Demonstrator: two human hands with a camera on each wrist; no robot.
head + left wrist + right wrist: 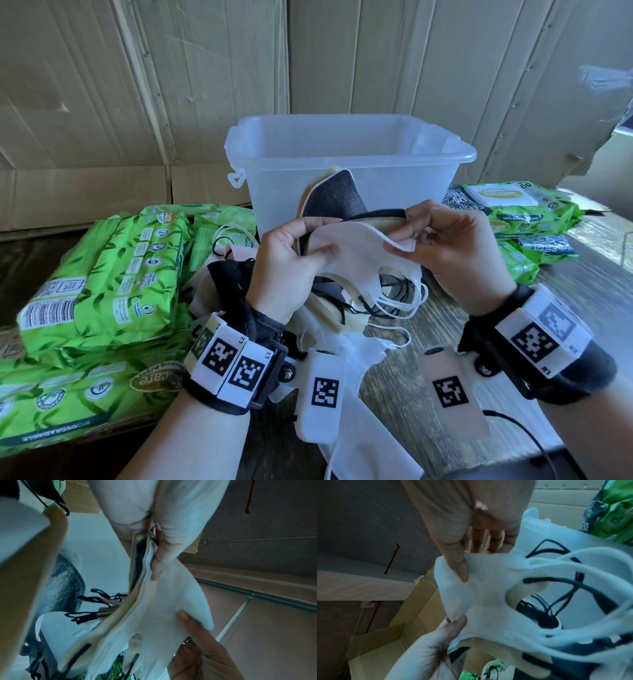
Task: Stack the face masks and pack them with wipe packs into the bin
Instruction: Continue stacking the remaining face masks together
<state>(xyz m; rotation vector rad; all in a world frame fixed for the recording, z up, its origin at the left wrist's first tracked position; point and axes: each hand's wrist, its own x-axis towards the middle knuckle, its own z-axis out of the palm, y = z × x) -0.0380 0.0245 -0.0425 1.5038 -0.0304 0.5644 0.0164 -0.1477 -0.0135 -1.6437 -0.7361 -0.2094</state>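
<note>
A bunch of face masks (pixel 329 219) is held up in front of the clear bin (pixel 349 161), above the tabletop (pixel 428 342). The bunch is gripped by the left hand (pixel 284 270), with the thumb curled over the white mask (pixel 359 246) on top. One corner of that white mask is pinched by the right hand (pixel 452 246) between thumb and fingers. More masks (pixel 342 329) are piled loose on the tabletop under the hands. Green wipe packs (pixel 102 274) are stacked to the left of the bin, and more wipe packs (pixel 520 212) are lying to its right
</note>
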